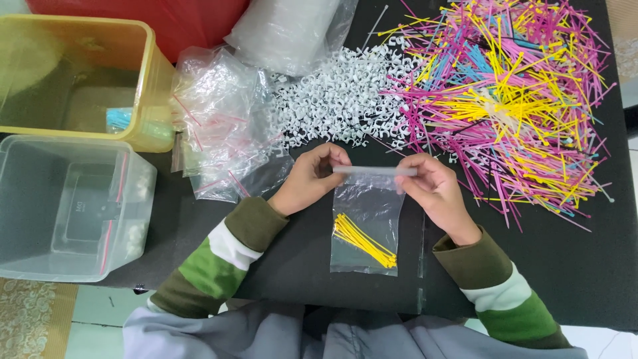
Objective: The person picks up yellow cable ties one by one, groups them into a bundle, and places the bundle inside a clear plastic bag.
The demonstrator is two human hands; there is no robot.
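Clear plastic zip bag [367,223] pinched at its top.
Left hand [310,178] and right hand [428,186] fingers grip it, seemingly over the yellow cable ties [364,240].

Black table [585,266] under cable ties [505,93], white clips [339,100], bags [219,126], 2 tubs [66,206].

A single head-worn camera looks almost straight down, from close range, on a black table [571,266]. The wearer's striped sleeves enter at 6 o'clock; bins sit at 9 o'clock and a heap of coloured cable ties [505,93] at 1 o'clock.
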